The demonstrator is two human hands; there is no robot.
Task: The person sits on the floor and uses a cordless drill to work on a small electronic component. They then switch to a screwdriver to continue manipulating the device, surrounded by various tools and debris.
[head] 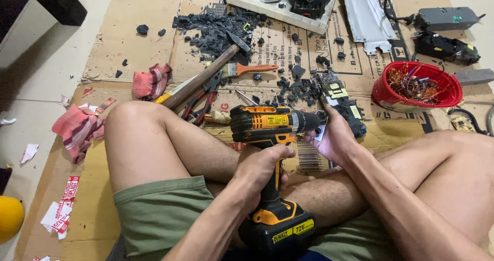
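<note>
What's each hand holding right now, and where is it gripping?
Left hand grips the cordless drill by its handle. Right hand holds its chuck end.

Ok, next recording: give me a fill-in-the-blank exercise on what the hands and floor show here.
1. The left hand grips the handle of a yellow and black cordless ____.
2. The right hand is at the tool's front end, beside a dark circuit board; the red bowl to its right holds tangled ____.
3. The wooden-handled tool lying on the cardboard with its head in the black debris is a ____.

Missing words: drill; wire; hammer
</note>
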